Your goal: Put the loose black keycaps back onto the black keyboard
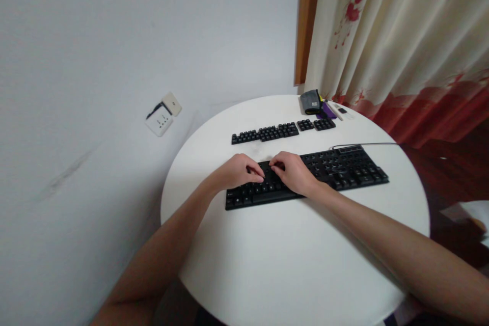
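From where I stand, the person's 2 bare hands are over a black keyboard [336,167], which lies in the middle of the frame and stretches to the right of centre on a round white table [290,260]. The left hand [236,172] is at the keyboard's left part, its thumb and forefinger curved towards each other with the tips close together. The right hand [292,173] is just beside it, bent over the keys, thumb and forefinger drawn in near each other. The fingertips are too small and blurred for me to tell whether either hand has hold of anything. Along the near edge of the keyboard, keys sit in place, the long space bar [273,195] among them; further back, many spots look bare of their caps.

Beyond the hands, in the upper middle of the table, loose black keycaps [278,132] stand in a line of grouped blocks, well apart from the keyboard. A thin cable [370,143] runs from the keyboard's far edge to the right. Near the table's far rim, right of centre, are a grey pouch [310,102] and a purple item [326,111] just beside it. A cream curtain [382,35] with red flowers fills the upper right, and a white wall socket [159,120] shows left of centre.
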Motion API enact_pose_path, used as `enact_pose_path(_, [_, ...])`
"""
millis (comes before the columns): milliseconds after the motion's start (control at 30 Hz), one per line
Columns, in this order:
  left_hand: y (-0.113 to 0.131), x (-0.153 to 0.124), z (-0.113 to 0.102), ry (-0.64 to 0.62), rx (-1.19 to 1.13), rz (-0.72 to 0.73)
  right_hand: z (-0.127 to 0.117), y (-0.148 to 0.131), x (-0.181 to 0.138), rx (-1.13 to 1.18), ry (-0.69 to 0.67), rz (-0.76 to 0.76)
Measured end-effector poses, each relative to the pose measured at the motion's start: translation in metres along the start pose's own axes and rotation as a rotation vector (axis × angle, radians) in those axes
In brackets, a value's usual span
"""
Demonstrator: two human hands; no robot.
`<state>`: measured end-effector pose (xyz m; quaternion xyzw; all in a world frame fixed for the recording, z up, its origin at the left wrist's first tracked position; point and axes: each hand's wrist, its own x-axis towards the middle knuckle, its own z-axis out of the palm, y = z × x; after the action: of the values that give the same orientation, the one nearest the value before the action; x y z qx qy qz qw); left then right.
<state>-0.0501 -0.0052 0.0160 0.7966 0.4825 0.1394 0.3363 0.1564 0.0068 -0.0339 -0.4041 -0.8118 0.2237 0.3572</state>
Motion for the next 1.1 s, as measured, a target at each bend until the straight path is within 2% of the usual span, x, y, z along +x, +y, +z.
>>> enact_pose_path(133, [-0.003, 0.001, 0.004, -0.021, 0.024, 0.030, 0.001, 0.002, -0.001, -0.002, -0.005, -0.018])
enact_pose_path(433, [0.007, 0.001, 0.003, 0.020, 0.046, -0.026, 0.001, 0.005, -0.001, -0.008, -0.010, -0.041])
enact_pose_path(667, [0.005, 0.001, 0.010, 0.005, 0.019, -0.009, 0.000, 0.003, -0.001, -0.005, -0.016, -0.033])
enact_pose_path(1100, [-0.001, 0.000, 0.012, 0.036, 0.176, 0.112, -0.001, 0.004, 0.000, -0.020, -0.030, -0.041])
